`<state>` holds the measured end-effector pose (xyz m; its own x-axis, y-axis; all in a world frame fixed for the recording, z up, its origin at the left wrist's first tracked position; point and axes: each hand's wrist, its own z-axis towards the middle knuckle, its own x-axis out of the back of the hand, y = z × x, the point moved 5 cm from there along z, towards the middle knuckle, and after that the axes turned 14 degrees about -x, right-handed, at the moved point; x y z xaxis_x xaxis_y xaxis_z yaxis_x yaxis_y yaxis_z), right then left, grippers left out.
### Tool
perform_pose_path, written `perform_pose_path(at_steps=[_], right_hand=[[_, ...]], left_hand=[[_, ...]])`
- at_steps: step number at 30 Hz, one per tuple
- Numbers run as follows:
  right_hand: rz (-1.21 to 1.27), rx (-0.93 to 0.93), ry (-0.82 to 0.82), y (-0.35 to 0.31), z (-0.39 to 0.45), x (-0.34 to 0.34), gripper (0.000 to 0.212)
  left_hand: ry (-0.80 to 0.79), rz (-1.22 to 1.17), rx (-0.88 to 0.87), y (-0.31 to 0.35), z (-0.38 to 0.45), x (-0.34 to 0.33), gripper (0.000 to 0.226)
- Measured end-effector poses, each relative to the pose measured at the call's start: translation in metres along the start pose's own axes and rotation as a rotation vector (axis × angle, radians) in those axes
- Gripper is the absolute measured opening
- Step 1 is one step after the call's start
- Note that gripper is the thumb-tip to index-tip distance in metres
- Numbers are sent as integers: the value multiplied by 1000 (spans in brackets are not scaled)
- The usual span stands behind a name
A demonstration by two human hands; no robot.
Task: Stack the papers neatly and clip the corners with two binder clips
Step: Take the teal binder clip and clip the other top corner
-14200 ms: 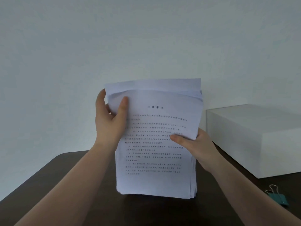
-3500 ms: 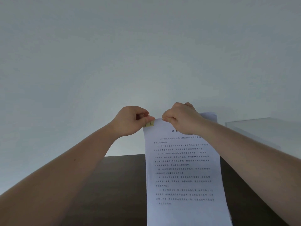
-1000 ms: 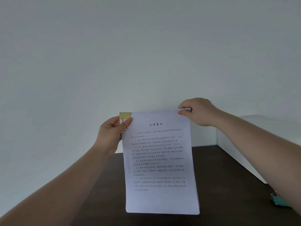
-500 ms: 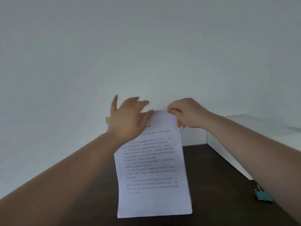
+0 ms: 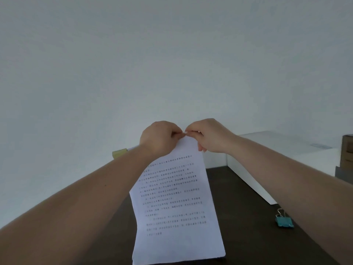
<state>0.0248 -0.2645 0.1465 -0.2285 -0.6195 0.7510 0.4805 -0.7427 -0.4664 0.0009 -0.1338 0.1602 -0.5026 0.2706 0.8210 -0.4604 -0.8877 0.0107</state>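
Dark desk (image 5: 238, 188), blank wall | both hands pinch papers (image 5: 177, 203) at top edge: left hand (image 5: 159, 137), right hand (image 5: 209, 135), fingertips meeting | yellow clip (image 5: 119, 153) on corner beyond my left wrist | next, I judge: free right hand for teal clip (image 5: 284, 221), below right forearm, for other corner.

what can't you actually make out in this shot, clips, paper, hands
- Yellow binder clip, head view: mostly hidden behind the left forearm, so its grip on the paper stack is unclear.
- Stack's top edge: covered by the left hand and right hand.
- Printed text: too small and blurred.
- Brown item: cut off at the right edge.
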Motion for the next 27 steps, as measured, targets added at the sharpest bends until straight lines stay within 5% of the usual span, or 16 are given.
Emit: perform_pose_path(at_steps=[7,17,27], right_hand=[[40,-76,125,43,-24,10,26],[-530,-389,-352,156,-95,-41,26],[-740,-639,-537,210,-135,-38,52]], left_hand=[[-42,63,-122,17,-5,-12,32],[-128,40,-249,49,-8,-47,38],[-128,32,-325,59,-11,-60,47]])
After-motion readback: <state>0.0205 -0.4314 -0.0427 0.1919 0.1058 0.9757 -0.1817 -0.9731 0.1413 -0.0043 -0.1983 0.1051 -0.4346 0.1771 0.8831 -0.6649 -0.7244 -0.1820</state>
